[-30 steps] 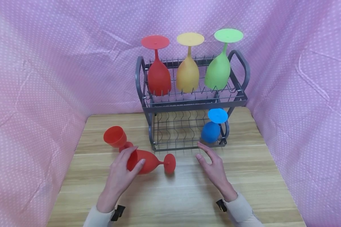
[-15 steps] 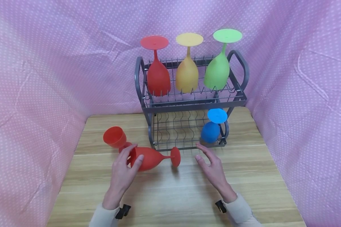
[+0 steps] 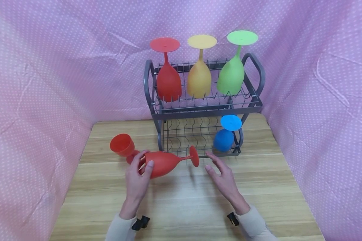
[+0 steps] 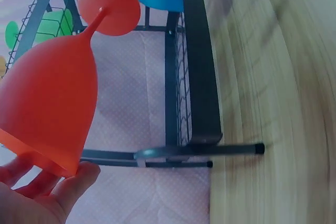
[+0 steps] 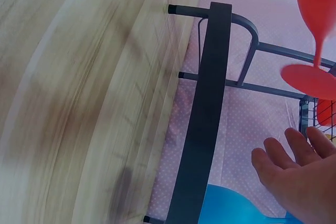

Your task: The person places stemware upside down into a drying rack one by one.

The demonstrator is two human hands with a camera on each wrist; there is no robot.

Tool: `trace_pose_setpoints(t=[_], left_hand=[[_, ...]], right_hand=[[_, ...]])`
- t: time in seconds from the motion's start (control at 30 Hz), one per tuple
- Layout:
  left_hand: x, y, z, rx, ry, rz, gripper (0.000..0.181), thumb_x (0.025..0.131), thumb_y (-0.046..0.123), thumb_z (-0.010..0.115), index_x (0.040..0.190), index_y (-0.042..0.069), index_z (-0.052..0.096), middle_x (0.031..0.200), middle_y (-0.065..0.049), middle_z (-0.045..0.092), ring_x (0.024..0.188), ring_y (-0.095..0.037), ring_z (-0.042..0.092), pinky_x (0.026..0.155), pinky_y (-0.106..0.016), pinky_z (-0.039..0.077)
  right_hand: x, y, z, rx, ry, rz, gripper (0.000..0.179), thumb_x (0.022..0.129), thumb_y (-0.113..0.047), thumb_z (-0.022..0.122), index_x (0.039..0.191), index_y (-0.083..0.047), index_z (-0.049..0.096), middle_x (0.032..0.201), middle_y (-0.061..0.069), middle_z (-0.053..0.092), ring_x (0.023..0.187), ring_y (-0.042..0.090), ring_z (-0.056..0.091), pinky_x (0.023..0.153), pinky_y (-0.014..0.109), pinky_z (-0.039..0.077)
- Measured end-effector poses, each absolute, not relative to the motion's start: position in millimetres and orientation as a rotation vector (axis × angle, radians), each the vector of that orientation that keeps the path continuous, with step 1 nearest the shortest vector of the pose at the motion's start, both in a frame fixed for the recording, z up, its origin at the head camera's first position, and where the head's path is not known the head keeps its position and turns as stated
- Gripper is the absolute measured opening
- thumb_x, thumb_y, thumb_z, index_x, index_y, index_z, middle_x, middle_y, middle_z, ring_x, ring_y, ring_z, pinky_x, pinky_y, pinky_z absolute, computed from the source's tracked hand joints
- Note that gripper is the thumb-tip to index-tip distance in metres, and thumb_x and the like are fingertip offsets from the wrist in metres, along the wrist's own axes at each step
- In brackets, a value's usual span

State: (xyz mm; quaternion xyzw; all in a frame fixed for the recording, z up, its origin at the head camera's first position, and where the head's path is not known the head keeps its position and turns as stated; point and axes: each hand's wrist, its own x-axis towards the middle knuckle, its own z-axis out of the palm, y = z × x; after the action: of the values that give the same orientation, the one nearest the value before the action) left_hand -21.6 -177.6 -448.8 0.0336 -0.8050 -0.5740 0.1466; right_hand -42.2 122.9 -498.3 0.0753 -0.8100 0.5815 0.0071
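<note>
A red wine glass (image 3: 164,163) lies sideways in the grip of my left hand (image 3: 137,180), thumb and fingers round the bowl near its rim, with the foot pointing right. In the left wrist view, the glass (image 4: 55,87) appears lifted off the table, in front of the rack. My right hand (image 3: 224,179) hovers with fingers extended and holds nothing, to the right of the glass's foot. In the right wrist view, that hand (image 5: 299,169) is apart from the foot. A shorter red goblet (image 3: 122,145) stands upright behind my left hand, its base partly hidden.
A dark two-tier dish rack (image 3: 205,113) stands at the back. Upside down on its upper tier are a red glass (image 3: 169,82), a yellow glass (image 3: 199,80) and a green glass (image 3: 231,77). A blue goblet (image 3: 224,140) is inverted at the lower tier's right. Pink dotted cloth (image 3: 48,83) surrounds the table.
My left hand has raised the red wine glass and carried it right and toward the rack, its foot tilting upward. My right hand has shifted slightly left.
</note>
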Motion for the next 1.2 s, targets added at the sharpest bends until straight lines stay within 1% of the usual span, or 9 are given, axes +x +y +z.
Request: trace_pose_setpoints(t=[0.07,0.13,0.37,0.5,0.67,0.77,0.9,1.03,1.2], left_hand=[[-21.8,-174.7,-451.1,0.089,-2.269,-1.703,0.047,0.097,0.020,0.072,0.141,0.008,0.059,0.139,-0.008,0.060,0.123,-0.032,0.061,0.088,-0.020,0.056],[-22.0,-171.4,-452.7,0.088,-2.233,-1.736,0.045,0.098,0.020,0.070,0.140,0.008,0.059,0.138,-0.007,0.060,0.122,-0.031,0.061,0.087,-0.018,0.055],[-20.3,-159.6,-454.0,0.131,-2.198,-1.790,0.044,0.100,0.021,0.067,0.140,0.007,0.057,0.138,-0.008,0.059,0.118,-0.030,0.063,0.086,-0.020,0.057],[-18.7,-153.7,-454.8,0.151,-2.173,-1.834,0.044,0.101,0.021,0.065,0.142,0.007,0.055,0.138,-0.008,0.059,0.118,-0.030,0.063,0.086,-0.022,0.058],[-18.2,-148.7,-458.3,0.185,-2.134,-1.918,0.045,0.103,0.024,0.062,0.144,0.009,0.053,0.139,-0.005,0.058,0.117,-0.028,0.064,0.087,-0.024,0.058],[-18.9,-146.6,-461.5,0.208,-2.107,-1.942,0.046,0.103,0.026,0.060,0.145,0.008,0.052,0.138,-0.004,0.058,0.117,-0.027,0.063,0.086,-0.024,0.059],[-21.1,-142.4,-463.8,0.232,-2.059,-1.979,0.045,0.104,0.026,0.058,0.144,0.006,0.053,0.138,-0.008,0.057,0.118,-0.027,0.059,0.086,-0.024,0.059],[-22.4,-137.5,-464.2,0.259,-2.027,-2.015,0.044,0.104,0.026,0.058,0.143,0.008,0.053,0.136,-0.009,0.057,0.119,-0.028,0.056,0.086,-0.024,0.059],[-22.1,-133.3,-466.0,0.287,-2.019,-2.017,0.044,0.104,0.029,0.059,0.143,0.010,0.053,0.136,-0.005,0.057,0.121,-0.027,0.055,0.086,-0.025,0.059]], right_hand=[[-42.2,122.3,-498.7,0.233,-2.538,1.835,0.050,0.104,-0.030,0.063,0.151,-0.014,0.053,0.155,0.008,0.052,0.144,0.033,0.046,0.116,0.057,0.038],[-42.3,121.8,-500.0,0.231,-2.531,1.862,0.050,0.105,-0.030,0.063,0.151,-0.013,0.053,0.155,0.008,0.052,0.145,0.033,0.045,0.116,0.056,0.037],[-41.4,120.7,-504.6,0.191,-2.503,1.939,0.048,0.105,-0.030,0.062,0.149,-0.013,0.054,0.153,0.008,0.054,0.144,0.032,0.047,0.117,0.053,0.037],[-41.0,120.0,-506.8,0.132,-2.489,1.993,0.045,0.106,-0.027,0.061,0.148,-0.011,0.055,0.149,0.008,0.057,0.139,0.032,0.051,0.114,0.051,0.042],[-40.8,117.6,-509.4,0.054,-2.464,2.062,0.044,0.106,-0.023,0.061,0.146,-0.005,0.056,0.143,0.015,0.060,0.132,0.036,0.057,0.107,0.038,0.050],[-40.6,114.9,-510.0,0.046,-2.448,2.085,0.046,0.106,-0.025,0.061,0.145,-0.002,0.056,0.143,0.018,0.060,0.132,0.040,0.056,0.105,0.035,0.052],[-40.9,109.1,-508.2,0.098,-2.408,2.123,0.045,0.106,-0.029,0.061,0.145,-0.007,0.058,0.146,0.012,0.060,0.137,0.034,0.053,0.106,0.031,0.050],[-42.0,102.3,-505.6,0.141,-2.370,2.158,0.044,0.106,-0.030,0.060,0.145,-0.011,0.059,0.146,0.006,0.060,0.140,0.029,0.052,0.107,0.025,0.047],[-43.6,94.5,-503.9,0.158,-2.357,2.156,0.043,0.106,-0.029,0.060,0.145,-0.011,0.059,0.146,0.005,0.060,0.138,0.027,0.053,0.106,0.028,0.049]])
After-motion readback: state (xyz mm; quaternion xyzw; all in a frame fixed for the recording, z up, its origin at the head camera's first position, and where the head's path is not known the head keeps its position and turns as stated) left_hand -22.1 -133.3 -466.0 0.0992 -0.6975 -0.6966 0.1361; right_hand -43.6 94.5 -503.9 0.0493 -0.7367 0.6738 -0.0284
